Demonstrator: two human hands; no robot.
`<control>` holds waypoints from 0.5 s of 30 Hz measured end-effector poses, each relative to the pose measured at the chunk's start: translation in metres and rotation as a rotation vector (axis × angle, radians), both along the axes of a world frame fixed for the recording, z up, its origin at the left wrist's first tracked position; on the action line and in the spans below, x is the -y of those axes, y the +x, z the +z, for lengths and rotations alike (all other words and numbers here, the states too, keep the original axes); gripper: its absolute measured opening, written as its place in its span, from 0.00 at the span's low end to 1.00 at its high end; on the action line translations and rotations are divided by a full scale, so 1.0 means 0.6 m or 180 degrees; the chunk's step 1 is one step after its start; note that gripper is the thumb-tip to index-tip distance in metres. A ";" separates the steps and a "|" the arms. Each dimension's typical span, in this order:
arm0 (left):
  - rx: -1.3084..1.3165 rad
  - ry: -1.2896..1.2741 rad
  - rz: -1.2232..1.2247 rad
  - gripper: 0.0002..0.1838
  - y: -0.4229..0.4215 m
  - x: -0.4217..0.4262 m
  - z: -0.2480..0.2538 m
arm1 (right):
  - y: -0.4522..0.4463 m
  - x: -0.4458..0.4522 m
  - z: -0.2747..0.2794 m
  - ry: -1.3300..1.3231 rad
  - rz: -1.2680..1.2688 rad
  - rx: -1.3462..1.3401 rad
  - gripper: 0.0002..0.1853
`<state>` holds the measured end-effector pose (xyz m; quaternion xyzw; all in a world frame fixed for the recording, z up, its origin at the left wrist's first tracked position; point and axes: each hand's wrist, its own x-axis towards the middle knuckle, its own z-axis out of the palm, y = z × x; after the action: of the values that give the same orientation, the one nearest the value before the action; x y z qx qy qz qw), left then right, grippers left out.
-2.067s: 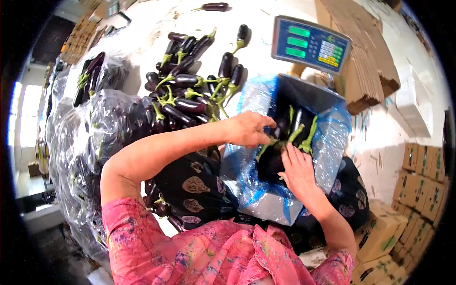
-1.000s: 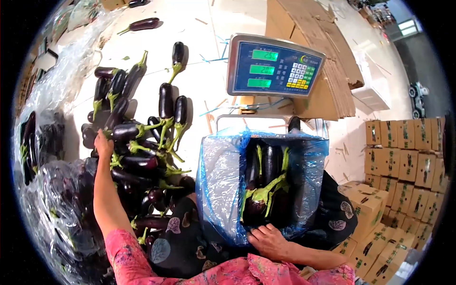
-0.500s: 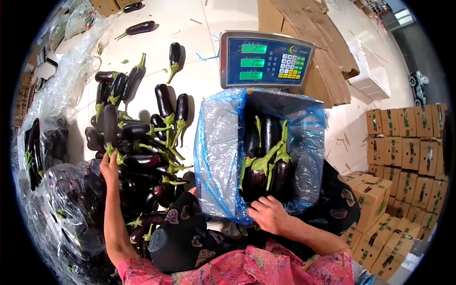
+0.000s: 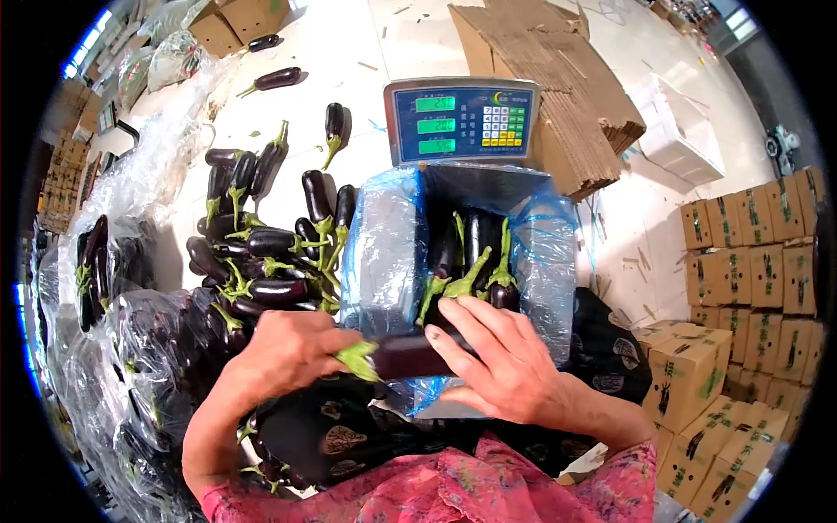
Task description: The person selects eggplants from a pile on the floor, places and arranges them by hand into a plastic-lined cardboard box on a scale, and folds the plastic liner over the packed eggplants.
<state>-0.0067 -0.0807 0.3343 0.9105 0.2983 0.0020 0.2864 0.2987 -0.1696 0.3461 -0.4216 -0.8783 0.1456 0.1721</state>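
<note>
My left hand [image 4: 292, 353] is closed on the green stem end of a dark purple eggplant [image 4: 405, 357], which lies sideways over the near edge of the box. My right hand [image 4: 501, 362] rests over the other end of that eggplant, fingers spread and reaching above the box contents. The box [image 4: 381, 253], lined with blue plastic, holds several eggplants [image 4: 478, 240] with green stems. Behind it stands a scale display [image 4: 462, 122] with lit green readouts. A pile of loose eggplants [image 4: 275, 244] lies left of the box.
Clear plastic bags [image 4: 148, 375] of eggplants line the left side. Flattened cardboard [image 4: 558, 87] and a white foam box [image 4: 676, 135] are at the back right. Stacked cartons [image 4: 754, 279] stand at the right.
My left hand has come from the pile to the box with an eggplant. My right hand has lifted from the box's near edge onto the eggplant's far end. The view has shifted slightly.
</note>
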 end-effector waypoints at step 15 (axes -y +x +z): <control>0.1798 -0.2954 0.2339 0.45 0.177 0.056 0.029 | 0.050 0.042 -0.080 -0.1532 -0.1191 -0.1473 0.47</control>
<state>0.0994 -0.1142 0.3515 0.4956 0.4731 0.2099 0.6975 0.3289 -0.1945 0.2982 -0.5589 -0.6648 0.4051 0.2856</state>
